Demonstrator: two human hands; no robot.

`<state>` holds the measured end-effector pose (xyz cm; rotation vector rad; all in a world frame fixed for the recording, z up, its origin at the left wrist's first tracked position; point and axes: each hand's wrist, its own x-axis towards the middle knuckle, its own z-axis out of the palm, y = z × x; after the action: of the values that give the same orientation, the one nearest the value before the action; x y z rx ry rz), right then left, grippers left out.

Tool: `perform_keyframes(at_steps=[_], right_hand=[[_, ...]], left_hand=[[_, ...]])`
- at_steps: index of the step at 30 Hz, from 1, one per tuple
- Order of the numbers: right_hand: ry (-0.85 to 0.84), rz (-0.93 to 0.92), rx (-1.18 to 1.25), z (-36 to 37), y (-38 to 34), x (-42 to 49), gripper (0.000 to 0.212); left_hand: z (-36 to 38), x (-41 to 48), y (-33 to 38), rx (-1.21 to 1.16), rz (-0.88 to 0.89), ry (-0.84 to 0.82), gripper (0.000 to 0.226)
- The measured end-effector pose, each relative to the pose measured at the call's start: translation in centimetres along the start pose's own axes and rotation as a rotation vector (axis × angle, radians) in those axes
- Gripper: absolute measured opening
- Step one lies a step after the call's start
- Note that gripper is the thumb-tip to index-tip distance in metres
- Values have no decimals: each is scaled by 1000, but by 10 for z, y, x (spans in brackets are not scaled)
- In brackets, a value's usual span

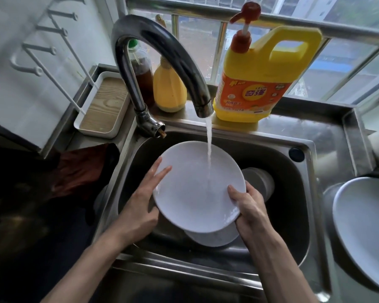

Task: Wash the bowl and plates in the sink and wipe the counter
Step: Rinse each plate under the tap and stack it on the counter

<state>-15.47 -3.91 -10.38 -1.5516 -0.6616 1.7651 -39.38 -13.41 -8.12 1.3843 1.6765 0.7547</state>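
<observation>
So the person is holding a white plate [188, 200] over the sink [293, 189], tilted up toward the camera, right under the faucet [162, 47]. Water [209, 145] is running and hits the plate a bit right of its middle.

Left hand [140, 206] is on the plate's left edge with the fingers straight and slightly spread, lying flat across the rim. The thumb is down by the lower edge and seems tucked behind it. Right hand [249, 208] grips the lower right rim, thumb on the front face and the other fingers wrapped behind.

Below the held plate, a second plate [212, 238] sits at the bottom of the sink, mostly covered. Off to the right in the sink there's what looks like a bowl [260, 182] on its side, though that's hard to tell for sure. A third plate [363, 226] leans on the counter right of the sink.

On the back ledge there's a big yellow soap jug [260, 73] with a red pump, just beside the faucet spout. Left of the spout are a small yellow bottle [169, 90] and a bottle of brown liquid [141, 71]. Left of those is a white tray [103, 106] with a wood-grain inside, and a dark reddish cloth [79, 169] lies just beside the sink's left edge.
</observation>
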Motion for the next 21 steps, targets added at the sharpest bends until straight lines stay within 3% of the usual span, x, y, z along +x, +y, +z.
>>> perform_keyframes(at_steps=[2,6,9,13,16,21], right_hand=[[-6,-53,42,0,4,-1,30],[10,-77,136,-1,3,-3,33],[-17,-120,151,-1,0,-7,28],[-43,-181,145,-1,-9,-12,29],[-41,-288,29,-1,-17,-19,25],[89,-515,-300,-2,-28,-22,16]], left_hand=[[16,-1,5,-146,-18,88,92],[36,9,4,-561,-305,280,71],[44,18,-5,-570,-349,323,59],[50,33,-11,-770,-379,350,49],[56,41,-12,-831,-421,324,50],[67,44,-8,-833,-479,246,32]])
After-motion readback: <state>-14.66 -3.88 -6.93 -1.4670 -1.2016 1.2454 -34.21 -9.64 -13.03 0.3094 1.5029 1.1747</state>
